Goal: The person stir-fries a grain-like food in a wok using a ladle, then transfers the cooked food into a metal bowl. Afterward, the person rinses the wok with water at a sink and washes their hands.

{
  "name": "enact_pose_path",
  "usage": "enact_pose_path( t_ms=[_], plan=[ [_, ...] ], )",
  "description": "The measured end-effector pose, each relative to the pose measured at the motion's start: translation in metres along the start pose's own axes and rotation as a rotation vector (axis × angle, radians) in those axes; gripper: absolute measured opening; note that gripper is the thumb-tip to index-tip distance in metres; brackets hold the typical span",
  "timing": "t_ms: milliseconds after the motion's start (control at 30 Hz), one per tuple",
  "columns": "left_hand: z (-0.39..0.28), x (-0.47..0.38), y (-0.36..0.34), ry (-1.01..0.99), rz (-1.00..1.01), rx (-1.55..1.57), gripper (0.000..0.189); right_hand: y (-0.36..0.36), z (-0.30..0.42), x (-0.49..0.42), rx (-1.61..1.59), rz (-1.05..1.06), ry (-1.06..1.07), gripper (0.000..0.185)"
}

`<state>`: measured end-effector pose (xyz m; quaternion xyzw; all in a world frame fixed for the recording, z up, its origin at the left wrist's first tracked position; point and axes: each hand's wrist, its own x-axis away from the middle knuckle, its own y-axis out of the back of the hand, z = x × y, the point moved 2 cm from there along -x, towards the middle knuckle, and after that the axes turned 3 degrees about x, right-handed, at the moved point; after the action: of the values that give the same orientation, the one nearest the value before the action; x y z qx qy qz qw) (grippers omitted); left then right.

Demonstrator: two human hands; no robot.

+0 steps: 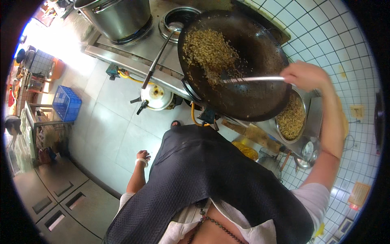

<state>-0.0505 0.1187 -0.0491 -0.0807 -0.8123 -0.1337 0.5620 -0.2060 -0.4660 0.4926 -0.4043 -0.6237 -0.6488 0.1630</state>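
My right hand (306, 74) grips the metal handle of a wok spatula (256, 79), reaching over the wok from its right side. The spatula's far end meets the lower edge of a heap of brownish, finely chopped food (210, 50), which partly hides it. This heap lies on the left side of a large dark wok (256, 103), tilted on the stove. At my left side hangs my left hand (143, 155), empty, its fingers loosely bent, with a pale bracelet at the wrist. An oval metal basin (304, 122) of similar chopped food stands just right of the wok.
A tall steel pot (118, 21) stands on the stove (134, 58). A ladle (157, 61) rests in a round metal pot (164, 23), its handle jutting past the stove's front edge. Below is a lidded pot (157, 97). A blue plastic basket (67, 103) stands farther left.
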Motion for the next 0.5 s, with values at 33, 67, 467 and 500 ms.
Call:
enact_pose_path(
  t_ms=[33,67,467,500],
  plan=[
    [0.003,0.003,0.003,0.001,-0.053,-0.021,0.014,0.011,0.005,0.015,-0.065,0.036,0.013,0.024],
    [0.006,0.005,0.004,0.043,-0.071,-0.001,0.015,0.016,0.009,0.017,-0.095,0.117,-0.057,0.024],
    [-0.04,0.014,-0.04,-0.1,-0.003,-0.019,0.014,0.016,0.032,0.013,0.049,0.064,-0.052,0.021],
    [-0.039,0.014,-0.042,-0.077,0.013,-0.024,0.016,0.012,0.035,0.009,0.049,-0.002,-0.026,0.021]
  ],
)
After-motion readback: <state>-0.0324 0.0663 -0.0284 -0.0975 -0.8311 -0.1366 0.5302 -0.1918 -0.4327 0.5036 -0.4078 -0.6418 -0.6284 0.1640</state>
